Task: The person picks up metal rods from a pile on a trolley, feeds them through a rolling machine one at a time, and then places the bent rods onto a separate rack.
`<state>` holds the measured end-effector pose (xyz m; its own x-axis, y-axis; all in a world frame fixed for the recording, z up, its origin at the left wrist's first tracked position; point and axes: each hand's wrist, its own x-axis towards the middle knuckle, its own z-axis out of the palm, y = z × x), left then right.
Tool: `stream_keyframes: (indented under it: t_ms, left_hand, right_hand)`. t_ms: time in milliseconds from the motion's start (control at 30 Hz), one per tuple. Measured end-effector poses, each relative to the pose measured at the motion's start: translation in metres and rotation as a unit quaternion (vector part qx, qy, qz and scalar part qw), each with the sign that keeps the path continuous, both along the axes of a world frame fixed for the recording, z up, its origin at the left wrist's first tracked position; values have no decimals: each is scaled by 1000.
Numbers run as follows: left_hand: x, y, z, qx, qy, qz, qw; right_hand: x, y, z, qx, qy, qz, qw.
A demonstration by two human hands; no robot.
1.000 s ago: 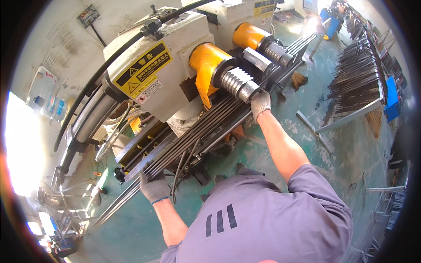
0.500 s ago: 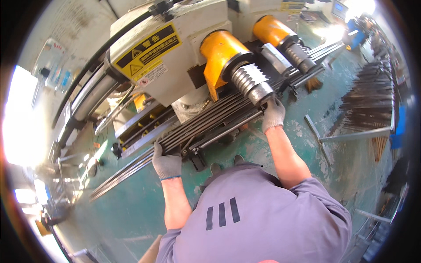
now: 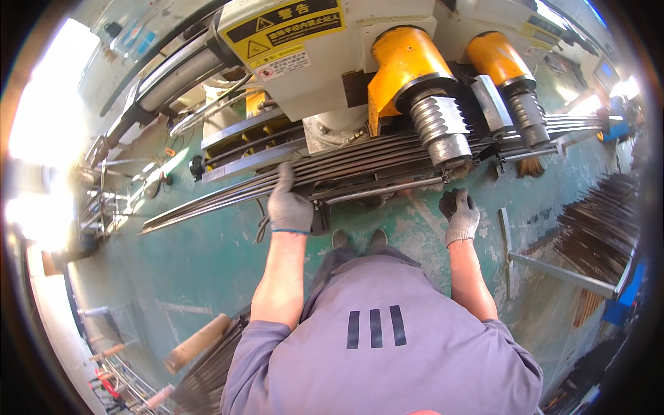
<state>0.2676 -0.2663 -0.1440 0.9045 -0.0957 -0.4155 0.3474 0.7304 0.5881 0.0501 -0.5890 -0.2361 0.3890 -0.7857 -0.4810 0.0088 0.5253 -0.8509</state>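
Note:
My left hand [image 3: 289, 209], in a grey knitted glove, is at the near edge of a bundle of long thin metal rods [image 3: 353, 160]. Its thumb lies up across the nearest rods, while the fingers are mostly hidden beneath them. My right hand [image 3: 462, 216] hangs apart from the machine, below a ribbed steel spindle [image 3: 443, 131]. Its glove is blackened at the fingers, which are half curled and spread from the thumb, with nothing visible in them. Under the bundle runs a single thicker bar [image 3: 384, 189].
Two orange housings [image 3: 408, 59] jut from the pale machine body [image 3: 290, 90], which bears a yellow warning label [image 3: 287, 28]. A stack of dark rods [image 3: 602, 225] sits at right beside a metal frame [image 3: 564, 271]. More rods [image 3: 207, 370] lie lower left, near a cardboard tube [image 3: 197, 342].
My right hand has come away from the spindle end and dropped toward me. My left hand stays at the rods. The whole view has turned, shifting the machine to the right.

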Motion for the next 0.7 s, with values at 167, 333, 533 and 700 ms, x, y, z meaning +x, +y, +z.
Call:
stream_keyframes:
  t_ms: [167,333,533,700]
  left_hand:
    - [-10,16,9,-54,21,-55,997]
    - [-5,104,5,-125,-9,0,992]
    - [48,241,25,-124,-39,133,983]
    - [92,416,-14,-53,-70,222,971]
  right_hand:
    - [-3,-5,-30,-8,6,62,998]
    - [-50,-6,-72,35,45,56,997]
    - [-123,-11,-169,43,147,9,988]
    - [-131,16,-176,420,-202,-471,749]
